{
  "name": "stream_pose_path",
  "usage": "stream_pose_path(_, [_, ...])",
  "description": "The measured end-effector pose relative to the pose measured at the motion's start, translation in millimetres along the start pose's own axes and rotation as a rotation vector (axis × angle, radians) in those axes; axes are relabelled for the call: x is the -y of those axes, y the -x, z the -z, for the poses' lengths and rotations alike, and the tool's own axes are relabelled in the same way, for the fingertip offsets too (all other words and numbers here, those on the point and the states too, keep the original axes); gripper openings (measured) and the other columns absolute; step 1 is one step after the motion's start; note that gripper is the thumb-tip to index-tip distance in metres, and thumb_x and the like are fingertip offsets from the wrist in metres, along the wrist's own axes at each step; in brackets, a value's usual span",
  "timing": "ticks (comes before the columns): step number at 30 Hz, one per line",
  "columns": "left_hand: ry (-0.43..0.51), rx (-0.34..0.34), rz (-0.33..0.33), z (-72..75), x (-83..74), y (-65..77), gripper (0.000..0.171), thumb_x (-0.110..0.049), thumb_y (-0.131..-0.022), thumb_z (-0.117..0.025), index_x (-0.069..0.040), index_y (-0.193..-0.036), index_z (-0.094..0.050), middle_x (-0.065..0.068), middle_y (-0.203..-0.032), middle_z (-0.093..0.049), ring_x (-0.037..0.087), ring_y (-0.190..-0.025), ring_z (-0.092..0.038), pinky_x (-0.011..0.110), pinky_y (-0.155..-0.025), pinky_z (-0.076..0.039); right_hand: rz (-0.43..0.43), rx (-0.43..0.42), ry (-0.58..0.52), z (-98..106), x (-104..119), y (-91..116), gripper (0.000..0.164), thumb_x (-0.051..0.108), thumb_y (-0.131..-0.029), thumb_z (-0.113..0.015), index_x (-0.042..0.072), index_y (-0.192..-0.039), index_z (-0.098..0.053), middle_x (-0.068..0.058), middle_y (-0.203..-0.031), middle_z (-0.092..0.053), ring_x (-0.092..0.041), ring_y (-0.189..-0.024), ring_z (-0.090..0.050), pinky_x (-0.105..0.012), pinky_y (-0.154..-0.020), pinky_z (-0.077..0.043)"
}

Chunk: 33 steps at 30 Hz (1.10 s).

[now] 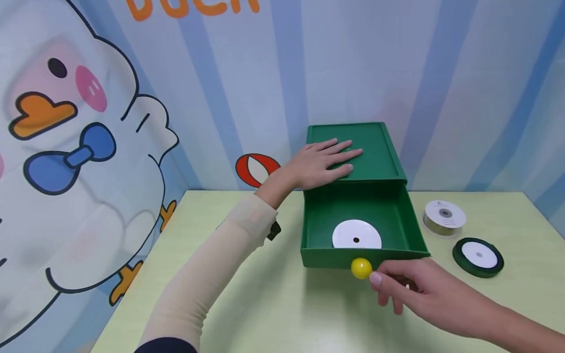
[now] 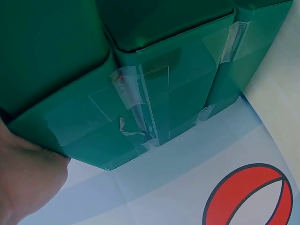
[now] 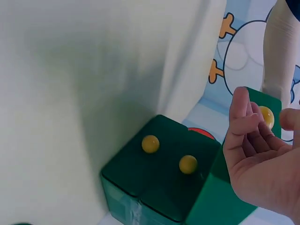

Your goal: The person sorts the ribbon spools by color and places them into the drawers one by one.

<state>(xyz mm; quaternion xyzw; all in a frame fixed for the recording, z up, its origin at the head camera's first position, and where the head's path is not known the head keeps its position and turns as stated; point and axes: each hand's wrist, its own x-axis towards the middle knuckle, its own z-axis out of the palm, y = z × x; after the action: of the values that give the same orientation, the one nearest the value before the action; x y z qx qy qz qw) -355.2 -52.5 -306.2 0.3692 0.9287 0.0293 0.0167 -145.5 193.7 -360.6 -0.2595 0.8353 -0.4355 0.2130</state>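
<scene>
A green drawer box [image 1: 353, 128] stands against the back wall with its top drawer [image 1: 315, 220] pulled out. In that drawer lies a white-faced spool [image 1: 356, 230], partly hidden by the drawer front. My left hand [image 1: 324, 164] rests on the box top, fingers spread; the left wrist view catches part of the hand [image 2: 28, 183] beside the box's taped side [image 2: 187, 79]. Beside the drawer's yellow knob [image 1: 361, 268] is my right hand [image 1: 423, 289]. The right wrist view shows its fingers loosely bent, with a gap between thumb and knob [image 3: 267, 117].
Right of the box, a ribbon spool with a white label [image 1: 445, 215] and a dark green ribbon roll [image 1: 478, 257] lie on the pale table [image 1: 247, 304]. Two lower drawers carry yellow knobs [image 3: 150, 144]. Behind hangs a striped cloth with a cartoon duck [image 1: 88, 206].
</scene>
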Motion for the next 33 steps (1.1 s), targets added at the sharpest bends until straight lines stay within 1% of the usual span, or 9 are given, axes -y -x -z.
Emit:
stream_pose_path(2, [0.004, -0.001, -0.003, 0.2, 0.3, 1.2, 0.061, -0.056, -0.113, -0.031, -0.040, -0.170, -0.018, -0.011, -0.179, -0.011, 0.020, -0.166, -0.007, 0.046, -0.133, -0.010, -0.038, 0.014, -0.038, -2, 0, -2, 0.031, 0.031, -0.115, -0.048, 0.011, -0.114, -0.072, 0.000, -0.093, -0.073, -0.018, -0.076, -0.069, -0.029, -0.065, -0.053])
stream_pose_path(7, [0.006, 0.003, -0.008, -0.2, -0.8, -0.7, 0.060, -0.056, -0.113, -0.031, -0.040, -0.170, -0.018, -0.011, -0.179, -0.011, 0.020, -0.166, -0.006, 0.047, -0.133, -0.009, -0.122, 0.046, -0.207, -6, -2, -8, 0.043, 0.035, -0.117, -0.042, 0.001, -0.122, -0.068, -0.008, -0.097, -0.075, -0.027, -0.079, -0.071, -0.033, -0.061, -0.056])
stream_pose_path(8, [0.007, 0.002, -0.008, -0.2, -1.0, -1.1, 0.060, -0.056, -0.113, -0.031, -0.040, -0.170, -0.018, -0.011, -0.179, -0.011, 0.020, -0.166, -0.006, 0.047, -0.133, -0.009, -0.125, 0.046, -0.234, -6, -3, -8, 0.044, 0.034, -0.117, -0.042, -0.001, -0.123, -0.067, -0.009, -0.097, -0.075, -0.028, -0.080, -0.071, -0.034, -0.061, -0.057])
stream_pose_path(10, [0.009, 0.003, -0.006, 0.0, -1.2, -1.4, 0.060, -0.056, -0.113, -0.031, -0.041, -0.170, -0.018, -0.011, -0.179, -0.011, 0.020, -0.166, -0.006, 0.047, -0.133, -0.010, -0.127, 0.048, -0.281, -8, -4, -9, 0.045, 0.034, -0.117, -0.042, -0.003, -0.125, -0.067, -0.011, -0.097, -0.075, -0.029, -0.080, -0.071, -0.034, -0.063, -0.058])
stream_pose_path(15, [0.009, 0.002, 0.004, 0.3, -0.9, -1.0, 0.060, -0.056, -0.113, -0.031, -0.041, -0.170, -0.018, -0.011, -0.179, -0.011, 0.020, -0.166, -0.006, 0.048, -0.133, -0.011, -0.130, 0.066, -0.364, -10, -4, -12, 0.046, 0.035, -0.116, -0.042, -0.004, -0.130, -0.065, -0.012, -0.100, -0.075, -0.027, -0.085, -0.072, -0.034, -0.069, -0.061])
stream_pose_path(20, [0.017, -0.002, 0.001, 0.1, -1.3, -0.4, 0.060, -0.056, -0.113, -0.031, -0.041, -0.170, -0.019, -0.010, -0.179, -0.012, 0.020, -0.166, -0.007, 0.048, -0.132, -0.011, -0.189, 0.091, -0.473, -13, -4, -12, 0.054, 0.040, -0.116, -0.041, -0.006, -0.137, -0.060, -0.011, -0.103, -0.077, -0.025, -0.090, -0.072, -0.034, -0.075, -0.061])
stream_pose_path(23, [0.020, -0.006, 0.000, 0.2, -1.4, 0.7, 0.060, -0.056, -0.113, -0.031, -0.041, -0.170, -0.019, -0.011, -0.179, -0.012, 0.020, -0.166, -0.007, 0.048, -0.132, -0.011, -0.207, 0.094, -0.534, -16, -3, -12, 0.058, 0.043, -0.116, -0.041, -0.007, -0.141, -0.056, -0.011, -0.104, -0.077, -0.024, -0.092, -0.072, -0.034, -0.078, -0.061])
stream_pose_path(28, [0.021, -0.013, -0.002, -0.3, -0.5, 1.5, 0.060, -0.056, -0.113, -0.031, -0.040, -0.170, -0.020, -0.010, -0.179, -0.012, 0.020, -0.166, -0.007, 0.048, -0.132, -0.011, -0.180, 0.081, -0.551, -20, -3, -12, 0.059, 0.043, -0.116, -0.040, -0.007, -0.142, -0.056, -0.013, -0.106, -0.078, -0.027, -0.097, -0.073, -0.034, -0.082, -0.061])
stream_pose_path(33, [0.018, -0.010, -0.005, -1.5, -0.8, 0.7, 0.060, -0.056, -0.113, -0.031, -0.040, -0.170, -0.020, -0.010, -0.178, -0.013, 0.020, -0.166, -0.007, 0.048, -0.132, -0.012, -0.203, 0.072, -0.544, -21, -2, -11, 0.059, 0.044, -0.115, -0.041, -0.007, -0.141, -0.058, -0.012, -0.107, -0.077, -0.027, -0.102, -0.072, -0.034, -0.086, -0.061])
